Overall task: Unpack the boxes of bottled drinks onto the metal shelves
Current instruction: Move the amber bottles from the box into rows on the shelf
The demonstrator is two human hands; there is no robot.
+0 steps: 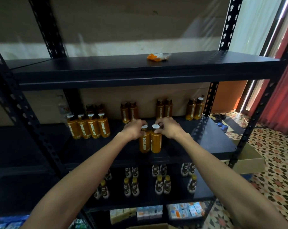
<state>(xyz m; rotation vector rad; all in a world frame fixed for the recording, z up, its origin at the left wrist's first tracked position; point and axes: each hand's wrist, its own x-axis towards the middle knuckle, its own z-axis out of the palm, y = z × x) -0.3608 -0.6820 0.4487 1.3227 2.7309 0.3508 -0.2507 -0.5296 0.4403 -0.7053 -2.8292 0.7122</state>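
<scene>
**Head view: two orange bottles held by the caps near the shelf's front edge**

The black metal shelving (41, 134) fills our frame. Its middle shelf (197, 138) carries the orange drinks: a row of four (88, 128) at the left and the back pairs (160, 109) along the rear. Darker bottles (131, 184) stand on the shelf below. An open cardboard box (248, 156) sits on the tiled floor to the right.

The left bottle (144, 143) and right bottle (156, 142) are upright, side by side and touching, towards the front of the middle shelf. We cannot tell whether their bases rest on it or hang just above. Our left hand (133, 128) has its fingers curled round the cap end of the left bottle. Our right hand (169, 128) grips the top of the right bottle the same way. Smallest, an orange wrapper (158, 56) lies on the top shelf.

We see three risks:

- **Tipping on release:** a hold this high gives little control of the base, so letting go unevenly could tip a bottle.
- **A fall to the floor:** the front edge is near, so a tipped bottle could go over it.
- **One bottle toppling the other:** they touch, so a nudge to one passes to its neighbour.

Pushing them back carelessly could also knock the back pairs.
</scene>
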